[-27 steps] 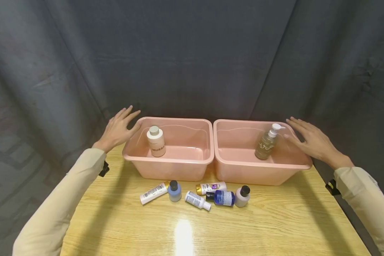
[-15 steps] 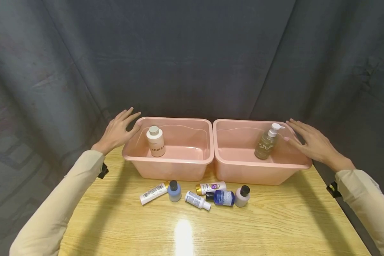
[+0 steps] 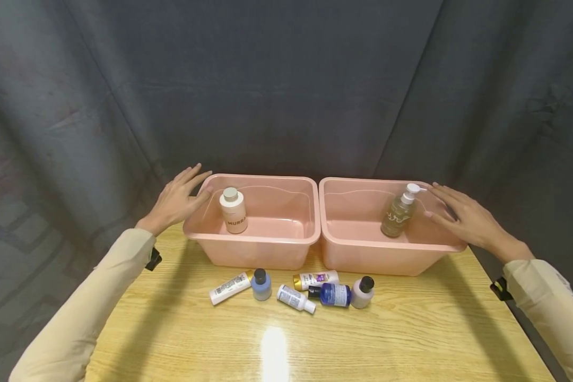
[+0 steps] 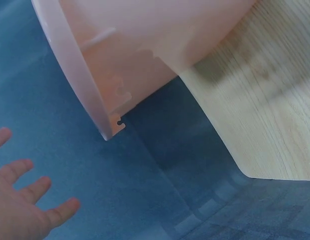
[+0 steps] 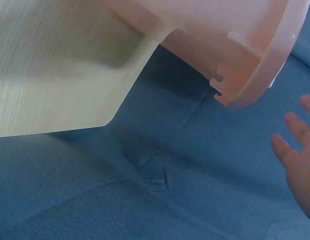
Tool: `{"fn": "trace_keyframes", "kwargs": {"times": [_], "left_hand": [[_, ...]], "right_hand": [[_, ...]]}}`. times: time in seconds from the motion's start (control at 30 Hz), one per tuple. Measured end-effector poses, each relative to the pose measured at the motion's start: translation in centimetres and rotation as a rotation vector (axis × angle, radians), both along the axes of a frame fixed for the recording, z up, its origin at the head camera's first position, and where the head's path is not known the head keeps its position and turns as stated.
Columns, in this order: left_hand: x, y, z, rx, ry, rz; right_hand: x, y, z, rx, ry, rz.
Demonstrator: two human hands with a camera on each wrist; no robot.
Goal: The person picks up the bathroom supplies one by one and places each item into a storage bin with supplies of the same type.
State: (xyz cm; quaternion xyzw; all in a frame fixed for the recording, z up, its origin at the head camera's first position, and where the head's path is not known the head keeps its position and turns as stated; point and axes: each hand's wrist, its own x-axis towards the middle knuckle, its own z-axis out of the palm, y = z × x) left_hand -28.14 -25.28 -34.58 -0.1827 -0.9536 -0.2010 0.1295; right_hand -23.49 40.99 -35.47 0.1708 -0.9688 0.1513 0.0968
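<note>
Two pink plastic bins stand side by side on the table. My left hand [image 3: 175, 199], fingers spread and straight, is at the outer end of the left bin [image 3: 258, 253], its thumb overlapping the rim. At the far end of the right bin [image 3: 372, 260] my right hand [image 3: 470, 217] reaches over the rim with straight fingers, close to the pump bottle. Both hands hold nothing. Inside the left bin a white bottle [image 3: 234, 212] with a grey cap stands upright. A greenish pump bottle [image 3: 395, 217] with a white pump leans slightly in the right bin.
In front of the bins lie a white tube [image 3: 230, 288], a white bottle [image 3: 292, 298], a gold-capped tube [image 3: 320, 279] and a dark blue bottle [image 3: 335, 295]. A light blue bottle [image 3: 261, 288] and a pale pink bottle [image 3: 361, 296] stand among them. Grey curtain [image 3: 286, 90] hangs behind.
Both hands have sunk slightly toward the bin rims, the right one a little more. Bins and bottles keep their places.
</note>
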Motion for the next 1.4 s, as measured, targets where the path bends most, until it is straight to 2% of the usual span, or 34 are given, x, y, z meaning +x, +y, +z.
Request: {"fn": "trace_keyframes", "kwargs": {"times": [0.17,0.8,1.17,1.4], "left_hand": [[0.2,-0.2,-0.1,0.008,0.021,-0.006],[1.0,-0.4,-0.5,0.023,0.021,-0.017],[1.5,-0.3,-0.7,0.012,0.011,-0.008],[2.0,-0.3,-0.9,0.022,-0.023,0.009]], "right_hand": [[0.1,0.2,-0.3,-0.011,-0.044,-0.005],[1.1,0.3,-0.6,-0.024,-0.083,-0.031],[1.8,1.0,-0.9,-0.087,-0.145,-0.028],[2.2,1.1,-1.3,-0.113,-0.180,-0.005]]}}
